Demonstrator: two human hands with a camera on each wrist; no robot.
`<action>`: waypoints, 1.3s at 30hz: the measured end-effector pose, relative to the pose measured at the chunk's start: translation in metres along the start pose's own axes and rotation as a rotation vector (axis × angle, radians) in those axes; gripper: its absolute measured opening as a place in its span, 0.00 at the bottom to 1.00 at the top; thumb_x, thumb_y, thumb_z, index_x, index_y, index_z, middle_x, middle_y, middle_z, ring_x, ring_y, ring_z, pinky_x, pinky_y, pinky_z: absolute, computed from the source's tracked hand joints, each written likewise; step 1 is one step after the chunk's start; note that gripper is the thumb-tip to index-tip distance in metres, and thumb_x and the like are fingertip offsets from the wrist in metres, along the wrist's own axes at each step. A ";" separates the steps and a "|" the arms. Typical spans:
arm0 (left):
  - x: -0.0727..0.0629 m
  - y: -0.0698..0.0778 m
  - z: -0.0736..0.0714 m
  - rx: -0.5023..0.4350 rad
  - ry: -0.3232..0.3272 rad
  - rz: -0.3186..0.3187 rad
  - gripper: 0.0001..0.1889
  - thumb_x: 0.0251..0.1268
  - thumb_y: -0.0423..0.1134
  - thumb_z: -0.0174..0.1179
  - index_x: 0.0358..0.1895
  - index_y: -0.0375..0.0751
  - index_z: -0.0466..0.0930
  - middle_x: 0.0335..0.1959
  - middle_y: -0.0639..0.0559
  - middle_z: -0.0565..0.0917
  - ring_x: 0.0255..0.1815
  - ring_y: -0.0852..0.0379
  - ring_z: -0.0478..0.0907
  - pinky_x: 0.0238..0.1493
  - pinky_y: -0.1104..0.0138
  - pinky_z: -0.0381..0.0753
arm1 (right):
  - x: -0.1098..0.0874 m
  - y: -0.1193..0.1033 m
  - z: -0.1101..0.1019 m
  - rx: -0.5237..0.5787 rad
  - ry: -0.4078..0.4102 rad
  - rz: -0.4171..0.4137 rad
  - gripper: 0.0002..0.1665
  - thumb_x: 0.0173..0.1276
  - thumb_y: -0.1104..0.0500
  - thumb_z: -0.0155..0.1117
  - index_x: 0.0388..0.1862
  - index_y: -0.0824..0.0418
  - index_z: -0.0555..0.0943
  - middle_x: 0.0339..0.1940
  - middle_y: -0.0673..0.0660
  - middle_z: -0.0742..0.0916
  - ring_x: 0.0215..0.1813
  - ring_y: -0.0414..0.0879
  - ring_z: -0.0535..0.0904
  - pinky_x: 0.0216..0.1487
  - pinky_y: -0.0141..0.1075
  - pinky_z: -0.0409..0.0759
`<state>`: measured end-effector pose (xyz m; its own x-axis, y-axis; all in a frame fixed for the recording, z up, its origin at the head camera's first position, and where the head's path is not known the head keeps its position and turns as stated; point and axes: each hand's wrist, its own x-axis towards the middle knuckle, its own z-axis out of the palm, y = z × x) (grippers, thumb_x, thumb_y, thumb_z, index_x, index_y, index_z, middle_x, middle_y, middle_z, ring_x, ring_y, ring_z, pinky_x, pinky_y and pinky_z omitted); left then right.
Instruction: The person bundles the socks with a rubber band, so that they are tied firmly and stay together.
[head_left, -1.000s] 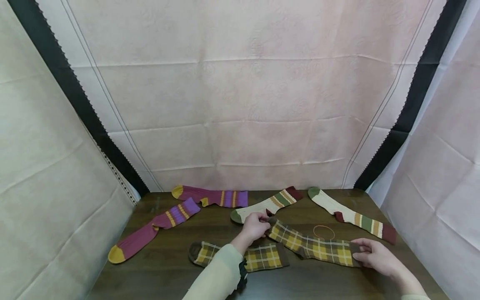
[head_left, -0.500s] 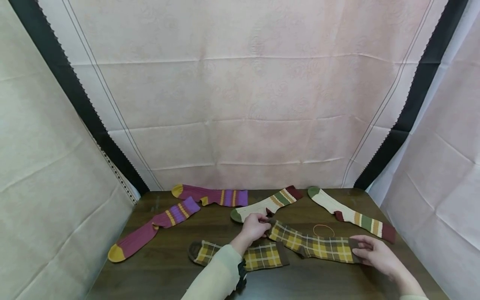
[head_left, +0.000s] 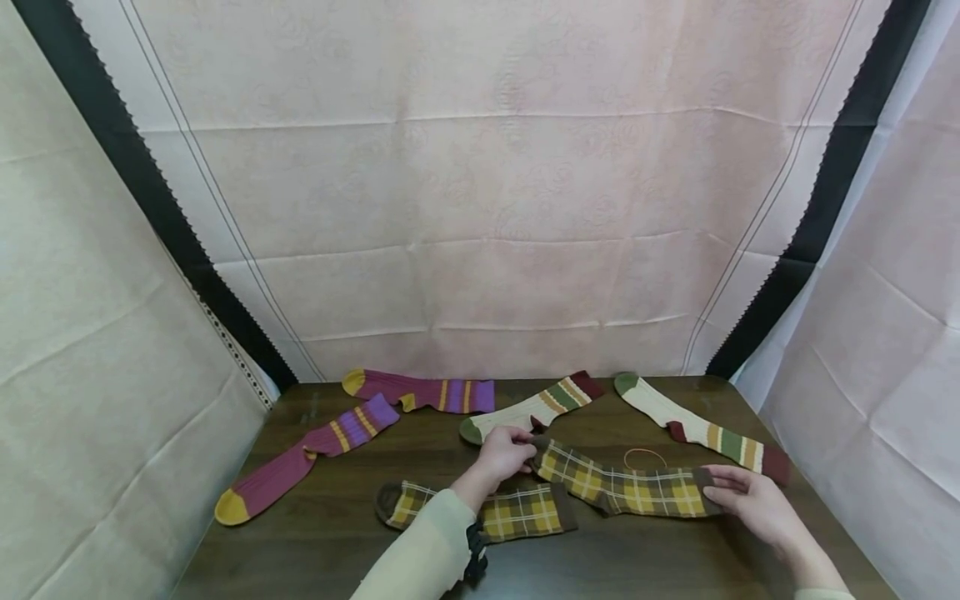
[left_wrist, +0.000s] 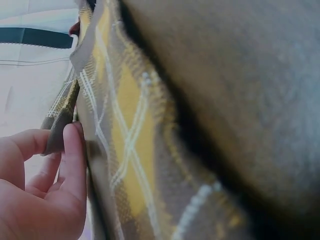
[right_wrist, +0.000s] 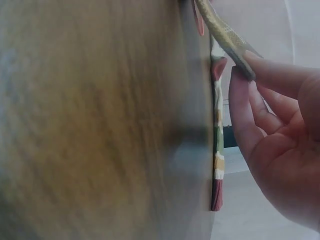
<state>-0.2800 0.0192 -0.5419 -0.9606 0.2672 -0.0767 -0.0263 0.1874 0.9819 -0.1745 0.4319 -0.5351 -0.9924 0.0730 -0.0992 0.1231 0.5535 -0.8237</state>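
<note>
Well to the left of the yellow-and-brown plaid knit sock (head_left: 637, 492) I hold, a long maroon-and-purple knit sock with a yellow toe (head_left: 273, 483) and its match (head_left: 427, 392) lie on the dark wood-grain table (head_left: 315, 554). Nearer me than the held sock, to its left, lies its flat plaid twin (head_left: 525, 512), partly under my forearm. My left hand (head_left: 501, 457) pinches the held sock's dark toe; just beyond that toe is a cream knit sock with a striped cuff (head_left: 566, 397). The held sock looks light, soft and grippy, hardly fragile, so I judge both ends the right places to pinch, lest it sag. Behind it lies a thin orange loop (head_left: 636, 451), then a matching cream sock (head_left: 660, 408). My right hand (head_left: 753, 504) pinches its dark cuff, raised off the table.
</note>
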 end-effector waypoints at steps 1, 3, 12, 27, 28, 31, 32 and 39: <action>0.000 0.001 0.000 -0.010 -0.001 0.006 0.13 0.68 0.25 0.64 0.54 0.28 0.87 0.47 0.42 0.87 0.31 0.51 0.85 0.34 0.59 0.90 | 0.000 -0.002 -0.001 -0.006 0.009 0.004 0.32 0.78 0.59 0.69 0.70 0.81 0.73 0.65 0.77 0.81 0.49 0.31 0.81 0.47 0.31 0.86; 0.000 0.003 -0.001 -0.024 -0.002 0.014 0.13 0.68 0.25 0.64 0.54 0.27 0.87 0.47 0.42 0.87 0.31 0.52 0.85 0.33 0.60 0.90 | -0.002 -0.005 -0.002 -0.018 0.026 0.006 0.33 0.78 0.58 0.70 0.69 0.81 0.74 0.64 0.76 0.82 0.48 0.30 0.81 0.47 0.30 0.85; 0.000 0.007 -0.008 -0.096 -0.032 0.031 0.13 0.68 0.25 0.64 0.54 0.25 0.86 0.46 0.42 0.87 0.29 0.56 0.84 0.35 0.63 0.91 | -0.002 -0.013 -0.001 -0.049 0.109 -0.032 0.26 0.79 0.53 0.70 0.63 0.73 0.82 0.54 0.62 0.90 0.45 0.30 0.81 0.44 0.30 0.84; -0.015 0.019 -0.036 -0.151 -0.040 0.081 0.17 0.71 0.28 0.63 0.60 0.23 0.82 0.49 0.38 0.87 0.37 0.52 0.86 0.39 0.62 0.91 | 0.006 -0.032 0.031 0.265 0.224 -0.070 0.25 0.80 0.60 0.68 0.66 0.76 0.76 0.48 0.46 0.87 0.45 0.33 0.84 0.42 0.37 0.90; -0.017 0.017 -0.040 -0.155 -0.042 0.082 0.18 0.72 0.28 0.63 0.60 0.22 0.82 0.49 0.37 0.86 0.37 0.52 0.86 0.39 0.62 0.91 | 0.007 -0.033 0.033 0.268 0.215 -0.067 0.25 0.80 0.60 0.68 0.67 0.76 0.76 0.49 0.48 0.87 0.45 0.33 0.83 0.43 0.37 0.90; -0.023 0.014 -0.051 -0.164 -0.049 0.075 0.19 0.73 0.28 0.63 0.62 0.21 0.80 0.50 0.37 0.86 0.36 0.53 0.86 0.40 0.61 0.91 | 0.010 -0.037 0.041 0.278 0.183 -0.057 0.26 0.80 0.62 0.67 0.69 0.75 0.75 0.53 0.56 0.87 0.46 0.33 0.83 0.45 0.38 0.90; -0.026 0.013 -0.056 -0.171 -0.054 0.067 0.19 0.73 0.29 0.63 0.63 0.21 0.80 0.51 0.37 0.86 0.36 0.53 0.86 0.41 0.61 0.91 | 0.010 -0.039 0.043 0.281 0.173 -0.053 0.26 0.80 0.62 0.67 0.69 0.76 0.74 0.54 0.59 0.87 0.47 0.34 0.83 0.45 0.37 0.90; -0.039 0.006 -0.081 -0.202 -0.072 0.018 0.20 0.77 0.31 0.62 0.65 0.23 0.78 0.54 0.37 0.84 0.40 0.53 0.86 0.47 0.58 0.91 | 0.013 -0.050 0.054 0.302 0.144 -0.040 0.27 0.80 0.64 0.67 0.71 0.75 0.73 0.58 0.65 0.84 0.46 0.35 0.83 0.45 0.36 0.90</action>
<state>-0.2652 -0.0668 -0.5188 -0.9395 0.3366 -0.0639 -0.0710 -0.0089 0.9974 -0.1943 0.3607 -0.5249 -0.9829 0.1844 -0.0016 0.0558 0.2891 -0.9557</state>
